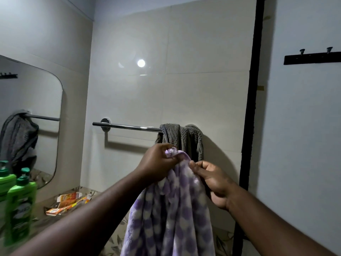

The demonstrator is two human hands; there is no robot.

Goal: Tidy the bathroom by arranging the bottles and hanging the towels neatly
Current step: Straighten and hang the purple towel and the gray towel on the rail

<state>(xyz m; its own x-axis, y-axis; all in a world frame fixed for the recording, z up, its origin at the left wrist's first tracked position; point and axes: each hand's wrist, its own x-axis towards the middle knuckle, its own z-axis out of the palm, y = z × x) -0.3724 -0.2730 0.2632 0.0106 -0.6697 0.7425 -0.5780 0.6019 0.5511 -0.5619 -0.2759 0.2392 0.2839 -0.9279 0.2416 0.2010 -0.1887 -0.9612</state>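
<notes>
The pale tiled wall point(184, 89) fills most of the view, with a bright spot of light reflected on it. At the right a black frame borders a white panel that carries a dark hook rack point(311, 59). On the left wall hangs a rounded mirror point(27, 108), which reflects the rail and a grey towel.

The purple-and-white checked towel point(171, 209) is held up in front of the wall, just below the rail. Its top is bunched and the rest hangs down out of the bottom of the view (fleecy, by the look of it). Below runs the leaf-patterned desk point(114, 239).

The chrome towel rail point(127, 126) is fixed across the wall. Its left part is bare, and its right end is covered by a grey ribbed towel point(188, 139) that is draped in a rumpled bundle, not spread out.

Green pump bottles point(20, 206) stand upright at the far left of the desk, close to the mirror and blurred. Further along the desk, opened orange cartons point(68, 200) lie flat and scattered.

The left hand point(158, 162) has its fingers curled round the gathered top of the checked towel, gripping it. The right hand point(214, 183) is just beside it, with thumb and fingers meeting on the towel's right edge and seemingly pinching the fleece there.
</notes>
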